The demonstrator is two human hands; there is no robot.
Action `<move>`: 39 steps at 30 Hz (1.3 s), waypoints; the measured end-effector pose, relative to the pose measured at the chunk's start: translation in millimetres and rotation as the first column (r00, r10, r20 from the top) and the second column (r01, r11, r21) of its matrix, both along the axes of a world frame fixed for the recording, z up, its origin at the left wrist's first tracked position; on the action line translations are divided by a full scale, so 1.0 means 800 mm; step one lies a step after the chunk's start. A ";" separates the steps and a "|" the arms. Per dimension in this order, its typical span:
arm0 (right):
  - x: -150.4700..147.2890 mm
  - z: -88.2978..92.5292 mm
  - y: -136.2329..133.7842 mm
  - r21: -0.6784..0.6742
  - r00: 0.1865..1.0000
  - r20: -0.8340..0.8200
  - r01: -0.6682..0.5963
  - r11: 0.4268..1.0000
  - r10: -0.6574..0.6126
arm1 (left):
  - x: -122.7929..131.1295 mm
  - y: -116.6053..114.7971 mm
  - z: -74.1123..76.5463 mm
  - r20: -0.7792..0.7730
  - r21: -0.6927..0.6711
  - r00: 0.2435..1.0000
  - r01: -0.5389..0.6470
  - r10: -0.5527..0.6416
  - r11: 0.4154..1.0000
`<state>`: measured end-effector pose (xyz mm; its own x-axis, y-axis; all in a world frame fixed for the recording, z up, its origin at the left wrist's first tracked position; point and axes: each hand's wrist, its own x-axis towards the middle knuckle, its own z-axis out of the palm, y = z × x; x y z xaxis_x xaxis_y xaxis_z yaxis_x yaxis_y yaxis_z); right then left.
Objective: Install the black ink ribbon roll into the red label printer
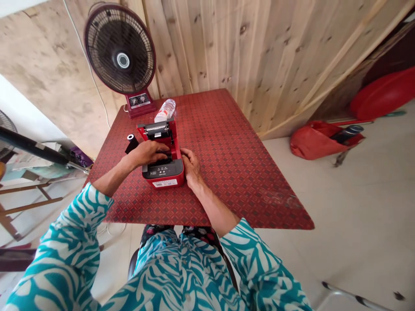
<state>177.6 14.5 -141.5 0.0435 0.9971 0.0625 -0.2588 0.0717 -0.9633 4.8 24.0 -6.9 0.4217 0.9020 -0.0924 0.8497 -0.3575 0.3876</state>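
Observation:
A red and black label printer (164,175) stands on the table with its lid (157,129) raised and tilted back. My left hand (149,153) reaches over its left wall into the compartment, fingers bent around something dark that I cannot make out. Against the printer's right side rests my right hand (192,166), its fingers curled along the red casing and gripping it. Just left of the printer, a black roll with a white core (130,142) is on the table, partly behind my left wrist. A white label with print is stuck on the printer's front.
The table (246,172) has a red patterned top. A dark red fan (121,56) stands at its back left corner, near a clear plastic bottle (166,110) behind the printer. Wooden boards (207,47) rise behind. On the floor to the right sits a red bag (314,140).

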 end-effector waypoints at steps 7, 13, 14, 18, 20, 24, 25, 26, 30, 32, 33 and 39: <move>0.001 -0.008 0.002 0.009 1.000 0.011 -0.019 1.000 0.019 | -0.013 -0.065 0.006 0.382 -0.063 0.920 -0.067 0.086 0.996; 0.004 -0.008 0.002 0.020 1.000 0.025 -0.012 1.000 0.012 | -0.008 -0.060 -0.004 0.380 -0.032 0.922 -0.068 0.075 0.997; 0.005 -0.007 0.001 0.014 1.000 0.023 -0.011 1.000 0.010 | -0.009 -0.058 -0.004 0.386 -0.042 0.919 -0.067 0.079 0.997; 0.003 -0.007 0.000 -0.011 1.000 0.009 -0.014 1.000 0.014 | -0.013 -0.053 -0.004 0.420 -0.117 0.901 -0.067 0.111 0.991; 0.000 -0.006 0.000 -0.029 1.000 -0.004 -0.017 0.999 0.017 | -0.014 -0.052 -0.004 0.437 -0.137 0.889 -0.086 0.138 0.987; 0.003 0.012 -0.003 -0.035 0.998 -0.047 0.028 0.999 -0.029 | -0.008 -0.050 -0.004 0.451 -0.097 0.878 -0.132 0.162 0.987; 0.007 0.020 -0.005 0.002 0.998 -0.039 0.052 0.999 -0.052 | -0.005 -0.051 -0.004 0.446 -0.066 0.881 -0.144 0.158 0.987; 0.012 0.029 -0.007 0.065 0.997 -0.011 0.071 0.995 -0.071 | -0.001 -0.052 -0.004 0.437 -0.027 0.886 -0.156 0.152 0.987; 0.030 0.066 -0.018 0.342 0.944 0.329 -0.141 0.929 0.022 | 0.009 -0.057 -0.004 0.389 0.116 0.915 -0.165 0.108 0.980; 0.034 0.080 -0.021 0.390 0.863 0.506 -0.246 0.887 0.017 | 0.010 -0.059 -0.005 0.374 0.148 0.923 -0.161 0.096 0.976; 0.034 0.084 -0.021 0.398 0.824 0.567 -0.279 0.874 0.004 | 0.010 -0.059 -0.006 0.372 0.159 0.924 -0.161 0.092 0.974; 0.028 0.095 -0.020 0.431 0.721 0.689 -0.323 0.843 -0.075 | 0.007 -0.064 -0.013 0.405 0.168 0.911 -0.152 0.073 0.974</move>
